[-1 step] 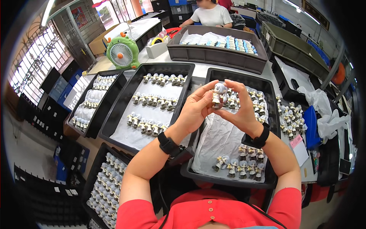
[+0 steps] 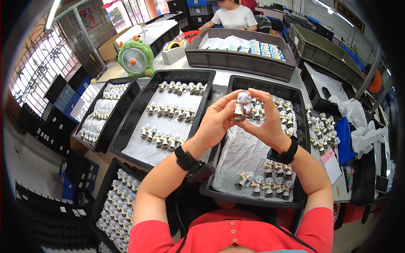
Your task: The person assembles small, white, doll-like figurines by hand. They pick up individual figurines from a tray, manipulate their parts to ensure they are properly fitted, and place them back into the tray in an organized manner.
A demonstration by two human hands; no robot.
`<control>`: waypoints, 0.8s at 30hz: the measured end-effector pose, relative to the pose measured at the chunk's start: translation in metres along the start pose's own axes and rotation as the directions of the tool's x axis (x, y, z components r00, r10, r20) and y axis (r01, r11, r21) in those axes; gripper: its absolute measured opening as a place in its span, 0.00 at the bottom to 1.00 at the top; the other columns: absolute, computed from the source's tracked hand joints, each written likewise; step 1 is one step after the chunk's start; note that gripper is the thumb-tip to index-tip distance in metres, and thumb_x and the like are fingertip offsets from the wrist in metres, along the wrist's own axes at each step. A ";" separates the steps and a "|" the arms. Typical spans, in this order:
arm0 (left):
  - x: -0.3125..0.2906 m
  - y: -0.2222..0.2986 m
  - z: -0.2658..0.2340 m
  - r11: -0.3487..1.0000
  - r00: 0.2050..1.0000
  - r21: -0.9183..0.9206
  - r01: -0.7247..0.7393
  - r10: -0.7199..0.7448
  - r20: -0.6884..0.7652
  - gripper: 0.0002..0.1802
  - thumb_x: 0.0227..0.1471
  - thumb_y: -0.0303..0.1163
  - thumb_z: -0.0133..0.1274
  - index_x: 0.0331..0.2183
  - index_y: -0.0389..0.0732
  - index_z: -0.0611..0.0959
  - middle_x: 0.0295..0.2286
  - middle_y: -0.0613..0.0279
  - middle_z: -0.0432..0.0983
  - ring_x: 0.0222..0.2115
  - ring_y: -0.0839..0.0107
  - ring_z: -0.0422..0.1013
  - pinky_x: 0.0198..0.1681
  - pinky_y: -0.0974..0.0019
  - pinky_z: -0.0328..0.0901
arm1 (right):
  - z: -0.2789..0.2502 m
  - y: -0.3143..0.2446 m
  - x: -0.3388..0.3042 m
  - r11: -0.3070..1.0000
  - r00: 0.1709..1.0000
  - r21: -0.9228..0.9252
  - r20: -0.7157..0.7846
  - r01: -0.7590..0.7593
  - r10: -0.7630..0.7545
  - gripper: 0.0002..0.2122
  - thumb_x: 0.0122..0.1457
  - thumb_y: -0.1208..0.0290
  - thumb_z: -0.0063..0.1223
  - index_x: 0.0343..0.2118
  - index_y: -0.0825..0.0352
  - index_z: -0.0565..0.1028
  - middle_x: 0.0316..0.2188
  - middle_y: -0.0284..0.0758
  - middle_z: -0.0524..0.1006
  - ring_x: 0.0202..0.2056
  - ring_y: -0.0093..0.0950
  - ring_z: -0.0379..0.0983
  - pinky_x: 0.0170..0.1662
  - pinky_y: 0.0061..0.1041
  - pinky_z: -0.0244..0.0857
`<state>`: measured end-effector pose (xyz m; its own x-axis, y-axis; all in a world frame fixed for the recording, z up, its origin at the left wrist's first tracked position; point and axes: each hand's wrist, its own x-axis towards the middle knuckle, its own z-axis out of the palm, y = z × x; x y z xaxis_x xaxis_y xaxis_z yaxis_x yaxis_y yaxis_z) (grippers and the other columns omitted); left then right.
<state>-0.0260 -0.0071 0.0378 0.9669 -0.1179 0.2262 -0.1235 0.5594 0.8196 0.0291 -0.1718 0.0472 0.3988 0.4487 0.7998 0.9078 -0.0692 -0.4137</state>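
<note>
A small figurine point(image 2: 241, 105) with pale grey hair and a cream-coloured outfit is held upright between my two hands, above the right-hand black tray point(image 2: 213, 185). My left hand point(image 2: 217, 120) pinches it from the left between thumb and fingers. From the right, my right hand point(image 2: 268, 120) curves around it, thumb near its feet and fingertips at its head. Below my hands, white paper point(image 2: 240, 160) lines the tray. Similar figurines stand at its far side, partly hidden by my right hand, and a near group of figurines point(image 2: 268, 185) lies toward me.
Left of my hands, another black tray point(image 2: 118, 142) holds rows of figurines. A narrower black tray point(image 2: 105, 141) and a packed lower tray point(image 2: 101, 202) flank it. Loose figurines point(image 2: 322, 133) lie at right. Behind stand a green fan point(image 2: 136, 58), a grey crate point(image 2: 240, 63) and a person point(image 2: 234, 17).
The figurine has turned slightly between my fingers, showing more of its hair on the right. My hands stay in nearly the same place.
</note>
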 end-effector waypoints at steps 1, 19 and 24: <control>0.000 0.000 0.001 0.999 1.000 0.037 0.012 -0.012 -0.009 0.22 0.60 0.40 0.40 0.51 0.38 0.67 0.43 0.57 0.71 0.41 0.67 0.71 0.40 0.67 0.69 | 0.000 -0.001 0.001 1.000 1.000 -0.007 -0.009 0.021 -0.022 0.36 0.36 0.73 0.68 0.52 0.65 0.62 0.46 0.38 0.68 0.47 0.35 0.65 0.50 0.31 0.60; 0.001 0.003 0.001 0.996 0.995 -0.049 0.078 -0.075 0.063 0.27 0.60 0.47 0.34 0.51 0.36 0.65 0.45 0.49 0.69 0.45 0.60 0.69 0.46 0.62 0.67 | 0.003 0.001 -0.002 0.979 0.994 0.173 0.053 -0.108 0.100 0.42 0.40 0.72 0.66 0.59 0.61 0.52 0.49 0.41 0.70 0.46 0.33 0.71 0.50 0.29 0.64; 0.001 0.003 -0.001 0.999 0.999 -0.008 0.033 -0.033 0.020 0.25 0.60 0.46 0.36 0.50 0.36 0.67 0.44 0.51 0.70 0.45 0.64 0.70 0.43 0.66 0.69 | 0.002 0.004 -0.003 0.984 0.993 0.139 0.066 -0.109 0.100 0.41 0.41 0.72 0.65 0.59 0.62 0.53 0.49 0.38 0.71 0.44 0.32 0.72 0.50 0.29 0.64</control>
<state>-0.0253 -0.0051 0.0401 0.9658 -0.1528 0.2093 -0.0893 0.5620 0.8223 0.0313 -0.1718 0.0426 0.4784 0.4969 0.7240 0.8322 0.0067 -0.5545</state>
